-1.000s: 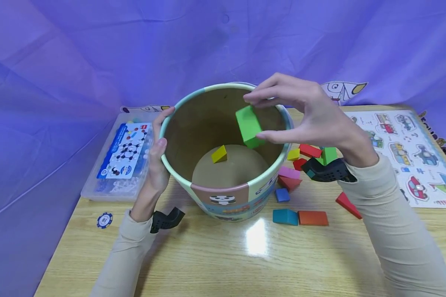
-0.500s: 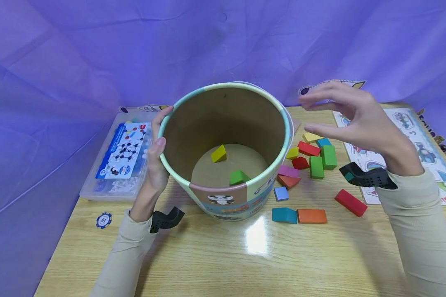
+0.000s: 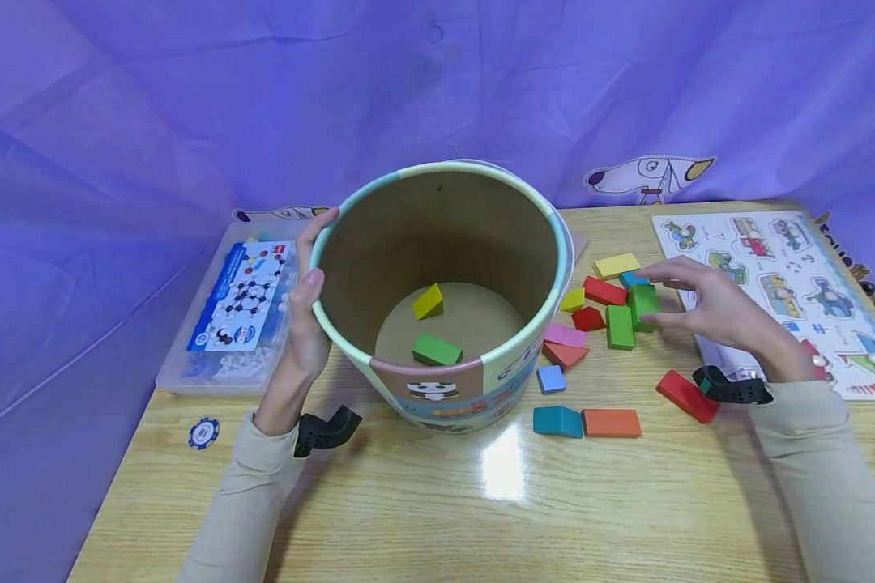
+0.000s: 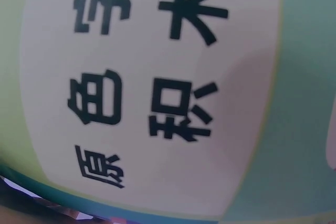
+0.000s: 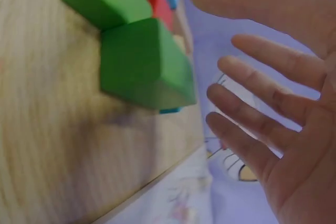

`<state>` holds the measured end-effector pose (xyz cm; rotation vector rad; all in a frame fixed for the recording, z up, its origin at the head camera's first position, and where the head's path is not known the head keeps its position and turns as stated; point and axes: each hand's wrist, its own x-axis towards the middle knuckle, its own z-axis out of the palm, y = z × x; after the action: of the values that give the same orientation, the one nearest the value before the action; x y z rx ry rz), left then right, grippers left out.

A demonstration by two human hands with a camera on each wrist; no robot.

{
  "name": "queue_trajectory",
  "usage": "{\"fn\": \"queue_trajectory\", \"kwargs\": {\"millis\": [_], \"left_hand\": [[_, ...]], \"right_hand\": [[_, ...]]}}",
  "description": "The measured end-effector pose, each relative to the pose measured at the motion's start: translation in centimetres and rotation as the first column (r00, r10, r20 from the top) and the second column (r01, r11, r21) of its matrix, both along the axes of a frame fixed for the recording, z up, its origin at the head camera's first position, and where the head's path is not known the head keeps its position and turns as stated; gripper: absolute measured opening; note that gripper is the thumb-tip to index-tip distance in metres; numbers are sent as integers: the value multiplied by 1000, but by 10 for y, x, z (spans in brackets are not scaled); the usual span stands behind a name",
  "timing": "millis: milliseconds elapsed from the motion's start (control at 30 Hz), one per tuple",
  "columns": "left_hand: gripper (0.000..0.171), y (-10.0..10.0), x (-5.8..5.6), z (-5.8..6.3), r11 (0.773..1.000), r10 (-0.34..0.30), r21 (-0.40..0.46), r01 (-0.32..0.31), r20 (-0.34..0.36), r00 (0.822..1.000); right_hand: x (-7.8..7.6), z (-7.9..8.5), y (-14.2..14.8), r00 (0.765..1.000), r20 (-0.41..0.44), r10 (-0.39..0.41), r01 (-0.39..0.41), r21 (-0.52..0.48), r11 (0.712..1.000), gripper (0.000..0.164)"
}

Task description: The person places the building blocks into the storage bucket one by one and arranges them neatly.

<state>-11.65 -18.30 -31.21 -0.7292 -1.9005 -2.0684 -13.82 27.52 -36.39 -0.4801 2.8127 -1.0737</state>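
The left hand (image 3: 309, 324) grips the bucket (image 3: 470, 377) at its rim, presumably steadying it; the right hand (image 3: 718, 308) holds nothing, thumb and fingers parted beside a green block (image 3: 643, 301) on the table (image 3: 379, 518), the gap seemingly suiting its width

Bucket (image 4: 139, 51) wall — "原色字" and "积木", two lines. Chip (image 3: 204, 433) — "10". Box label (image 3: 226, 312): small print illegible.
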Motion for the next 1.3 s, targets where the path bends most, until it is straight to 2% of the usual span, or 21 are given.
{"fn": "queue_trajectory", "kwargs": {"millis": [167,367,600,700,800,900,1000,1033,1067,1100,1167,1233,1267,1300], "left_hand": [[69,0,0,0,1000,-8,3,8,-1,1000],[69,1,0,0,1000,-11,2,11,-3,1000],[70,1,1,0,1000,-4,-3,4,-4,1000],[70,2,0,1,1000,-1,3,1,-4,1000],[70,2,0,0,1000,4,0,-4,-5,1000],[70,1,0,0,1000,12,-5,-12,-10,1000],[69,1,-1,1,1000,16,-9,-16,-15,1000],[69,1,-1,1,1000,17,-10,-17,-17,1000],[69,1,-1,1,1000,19,-11,-19,-17,1000],[69,1,-1,1,1000,21,-13,-22,-18,1000],[69,1,0,2,1000,21,-10,-21,-17,1000],[68,2,0,3,1000,13,-5,-13,-12,1000],[68,2,1,3,1000,12,-3,-12,-10,1000],[68,2,1,3,1000,9,-3,-9,-10,1000]], "right_hand": [[-1,-10,3,1000,14,5,-6,8,1000,60],[-3,-18,4,1000,24,-3,1,88,996,62],[1,-13,5,999,3,-41,40,126,991,64],[3,-1,8,996,-77,-51,59,111,992,66],[4,22,6,977,-204,-60,74,64,995,68],[6,54,-3,939,-337,-67,57,-40,998,71],[9,90,-19,891,-449,-65,-9,-161,987,73],[10,101,-26,876,-478,-57,-60,-227,972,71],[10,112,-34,871,-488,-55,-118,-316,941,69],[11,121,-43,864,-502,-41,-192,-404,894,67],[12,138,-63,848,-530,-5,-328,-533,780,62],[13,150,-86,829,-556,51,-453,-616,645,59],[13,154,-97,822,-565,73,-485,-627,610,59],[14,157,-108,811,-577,98,-511,-616,600,59]]}}
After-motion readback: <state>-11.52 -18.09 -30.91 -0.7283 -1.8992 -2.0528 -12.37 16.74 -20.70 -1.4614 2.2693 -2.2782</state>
